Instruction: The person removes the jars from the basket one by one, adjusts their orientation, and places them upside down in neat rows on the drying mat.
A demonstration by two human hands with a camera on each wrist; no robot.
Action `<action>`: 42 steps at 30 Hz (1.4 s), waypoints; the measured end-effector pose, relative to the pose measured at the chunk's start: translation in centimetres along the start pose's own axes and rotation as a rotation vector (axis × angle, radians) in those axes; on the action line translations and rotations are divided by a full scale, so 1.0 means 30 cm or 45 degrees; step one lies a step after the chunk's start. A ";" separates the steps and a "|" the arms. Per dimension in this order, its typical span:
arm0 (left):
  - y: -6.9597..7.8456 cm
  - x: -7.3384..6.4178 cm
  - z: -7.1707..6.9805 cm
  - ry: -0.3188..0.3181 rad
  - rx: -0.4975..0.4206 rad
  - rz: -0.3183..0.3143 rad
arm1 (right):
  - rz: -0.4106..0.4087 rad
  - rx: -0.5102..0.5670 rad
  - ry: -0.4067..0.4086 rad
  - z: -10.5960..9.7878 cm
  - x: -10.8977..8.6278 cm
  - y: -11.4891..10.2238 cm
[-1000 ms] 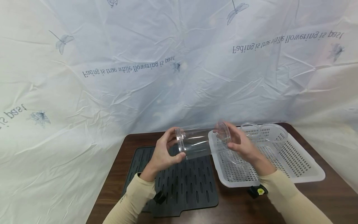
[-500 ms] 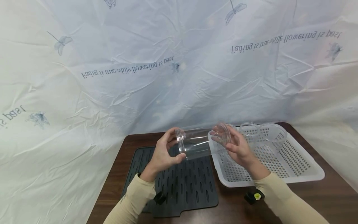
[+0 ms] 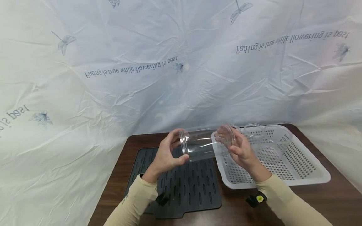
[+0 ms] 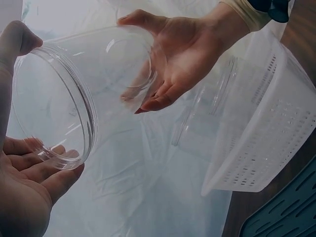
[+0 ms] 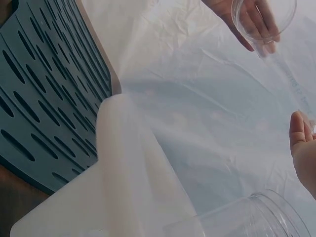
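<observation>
Together, our left hand [image 3: 167, 155] and right hand [image 3: 244, 150] grasp a sideways clear jar [image 3: 201, 143]; light, even pressure should steady it.

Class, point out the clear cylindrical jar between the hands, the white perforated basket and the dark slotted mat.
Clear cylindrical jar [image 3: 202, 143], head view: middle of its body.
White perforated basket [image 3: 301, 159], head view: inner side wall.
Dark slotted mat [image 3: 189, 192], head view: slotted upper surface.

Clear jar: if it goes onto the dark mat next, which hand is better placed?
Probably the left hand: in the head view, it grips the clear jar by the end nearer the dark mat; the right hand holds the end nearer the white basket.
</observation>
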State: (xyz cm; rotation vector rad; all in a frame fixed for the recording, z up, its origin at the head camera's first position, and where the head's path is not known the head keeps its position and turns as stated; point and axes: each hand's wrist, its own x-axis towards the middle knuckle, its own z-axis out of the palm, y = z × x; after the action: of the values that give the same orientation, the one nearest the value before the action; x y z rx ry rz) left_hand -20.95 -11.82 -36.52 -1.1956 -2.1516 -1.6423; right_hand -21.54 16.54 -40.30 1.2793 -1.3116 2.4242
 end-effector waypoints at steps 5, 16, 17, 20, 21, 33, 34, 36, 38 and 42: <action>-0.001 -0.001 -0.001 -0.012 -0.021 -0.002 | -0.011 -0.017 0.015 0.001 0.003 0.001; 0.005 -0.023 -0.025 -0.086 -0.049 -0.075 | 0.001 -0.151 0.073 0.009 0.037 -0.028; 0.004 -0.027 -0.030 -0.097 -0.044 -0.090 | 0.015 -0.160 0.083 0.007 0.042 -0.033; -0.001 -0.041 -0.046 -0.128 0.003 -0.127 | 0.055 -0.159 0.095 0.000 0.056 -0.047; -0.004 -0.046 -0.051 -0.135 0.022 -0.135 | 0.060 -0.149 0.096 -0.002 0.062 -0.050; -0.040 -0.098 -0.086 -0.193 0.192 -0.175 | 0.136 -0.406 0.137 -0.010 0.110 -0.104; -0.042 -0.101 -0.088 -0.197 0.203 -0.176 | 0.152 -0.414 0.144 -0.009 0.115 -0.109; -0.048 -0.108 -0.093 -0.201 0.232 -0.182 | 0.187 -0.433 0.158 -0.006 0.126 -0.120; -0.055 -0.115 -0.098 -0.202 0.249 -0.192 | 0.224 -0.469 0.169 -0.004 0.137 -0.130; -0.071 -0.134 -0.108 -0.208 0.309 -0.230 | 0.318 -0.626 0.177 -0.005 0.157 -0.141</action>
State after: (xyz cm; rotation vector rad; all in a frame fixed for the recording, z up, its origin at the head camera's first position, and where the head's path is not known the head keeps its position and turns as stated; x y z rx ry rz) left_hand -20.77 -16.72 -39.20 -1.1266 -2.5399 -1.3338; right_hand -22.77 17.96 -34.25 0.8461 -1.9562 2.0766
